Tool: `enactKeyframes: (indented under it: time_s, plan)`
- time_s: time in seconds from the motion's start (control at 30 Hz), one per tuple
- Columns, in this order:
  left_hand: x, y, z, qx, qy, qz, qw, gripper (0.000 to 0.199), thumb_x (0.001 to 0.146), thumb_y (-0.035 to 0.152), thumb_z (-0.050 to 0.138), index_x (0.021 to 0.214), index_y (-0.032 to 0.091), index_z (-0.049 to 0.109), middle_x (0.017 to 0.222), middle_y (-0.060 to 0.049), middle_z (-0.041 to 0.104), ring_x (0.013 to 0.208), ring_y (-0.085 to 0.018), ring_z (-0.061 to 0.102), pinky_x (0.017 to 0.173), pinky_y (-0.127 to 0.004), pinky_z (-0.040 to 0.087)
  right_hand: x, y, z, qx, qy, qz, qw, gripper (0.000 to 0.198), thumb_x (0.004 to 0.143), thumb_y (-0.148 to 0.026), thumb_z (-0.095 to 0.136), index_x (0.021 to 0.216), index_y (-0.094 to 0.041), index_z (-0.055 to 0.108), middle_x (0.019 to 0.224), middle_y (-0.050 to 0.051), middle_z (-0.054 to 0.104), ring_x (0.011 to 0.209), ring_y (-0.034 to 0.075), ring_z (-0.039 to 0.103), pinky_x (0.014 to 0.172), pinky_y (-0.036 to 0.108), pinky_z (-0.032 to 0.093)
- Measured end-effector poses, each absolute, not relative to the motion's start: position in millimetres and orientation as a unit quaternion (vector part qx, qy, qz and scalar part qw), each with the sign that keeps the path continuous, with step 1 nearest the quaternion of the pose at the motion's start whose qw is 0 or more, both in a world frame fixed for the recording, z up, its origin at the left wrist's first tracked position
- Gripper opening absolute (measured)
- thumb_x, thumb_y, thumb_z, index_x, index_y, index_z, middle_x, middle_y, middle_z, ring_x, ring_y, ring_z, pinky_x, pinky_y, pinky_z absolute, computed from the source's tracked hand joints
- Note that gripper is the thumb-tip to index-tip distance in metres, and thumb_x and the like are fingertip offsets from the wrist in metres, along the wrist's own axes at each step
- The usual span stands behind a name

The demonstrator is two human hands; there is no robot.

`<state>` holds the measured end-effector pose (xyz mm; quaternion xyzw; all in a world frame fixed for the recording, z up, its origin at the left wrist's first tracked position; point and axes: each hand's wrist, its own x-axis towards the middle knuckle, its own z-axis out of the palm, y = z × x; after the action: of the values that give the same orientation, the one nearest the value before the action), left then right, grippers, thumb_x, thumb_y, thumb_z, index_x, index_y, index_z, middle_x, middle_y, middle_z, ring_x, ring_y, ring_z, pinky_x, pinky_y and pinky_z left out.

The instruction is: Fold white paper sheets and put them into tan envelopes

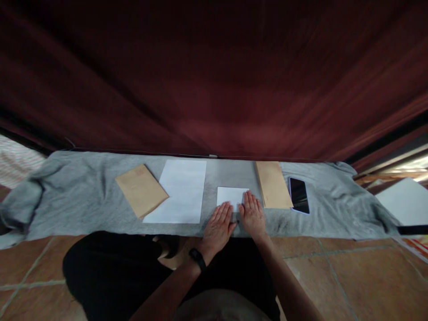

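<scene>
A small white rectangle of paper [230, 194], perhaps folded, lies on the grey cloth in front of me. My left hand [218, 226] rests flat on its lower left part, fingers stretched out. On its right edge lies my right hand [253, 215], also flat with fingers extended. A small dark thing shows by my left thumb, too small to make out. Left of my hands is a stack of large white sheets [183, 191], partly under a brown envelope [140, 189]. To the right lie more brown envelopes [273, 185], close to my right hand.
A phone [299, 195] with a dark screen lies beside the right-hand envelopes. The grey cloth [80, 191] covers a narrow bench or table. A dark red curtain [214, 89] hangs behind it. Tiled floor [364, 272] shows below, with a white panel [406, 200] at far right.
</scene>
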<state>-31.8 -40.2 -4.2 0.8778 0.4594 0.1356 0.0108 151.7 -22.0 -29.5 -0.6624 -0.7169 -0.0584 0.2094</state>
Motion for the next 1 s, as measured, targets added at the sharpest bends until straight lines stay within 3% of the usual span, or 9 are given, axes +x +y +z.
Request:
enactKeyframes:
  time_s: [0.27, 0.73, 1.0]
  plan:
    - [-35.3, -43.6, -4.2, 0.887, 0.447, 0.116, 0.016, 0.067, 0.100, 0.040, 0.038, 0.156, 0.005, 0.025, 0.162, -0.016, 0.030, 0.151, -0.024, 0.025, 0.125, -0.043, 0.022, 127.8, -49.7, -17.0, -0.577, -0.795, 0.012, 0.185, 0.052, 0.106, -0.031, 0.029, 0.155, -0.013, 0.033, 0.157, 0.012, 0.041, 0.147, 0.022, 0.036, 0.121, 0.044, 0.029]
    - [-53.9, -53.9, 1.9, 0.891, 0.440, 0.108, 0.029, 0.074, 0.099, 0.055, 0.041, 0.154, 0.006, 0.029, 0.162, -0.019, 0.028, 0.152, -0.027, 0.022, 0.124, -0.045, 0.023, 167.2, -75.7, -16.8, -0.577, -0.800, -0.027, 0.162, 0.060, 0.105, -0.039, 0.037, 0.159, -0.015, 0.024, 0.159, 0.013, 0.037, 0.145, 0.026, 0.039, 0.120, 0.046, 0.032]
    - [-57.6, -56.6, -1.7, 0.890, 0.441, 0.105, 0.045, 0.079, 0.096, 0.057, 0.046, 0.153, 0.005, 0.028, 0.162, -0.022, 0.026, 0.152, -0.030, 0.020, 0.125, -0.047, 0.020, 158.7, -49.4, -10.4, -0.576, -0.795, 0.023, 0.189, 0.053, 0.107, -0.036, 0.027, 0.156, -0.018, 0.031, 0.157, 0.012, 0.042, 0.146, 0.024, 0.037, 0.118, 0.048, 0.032]
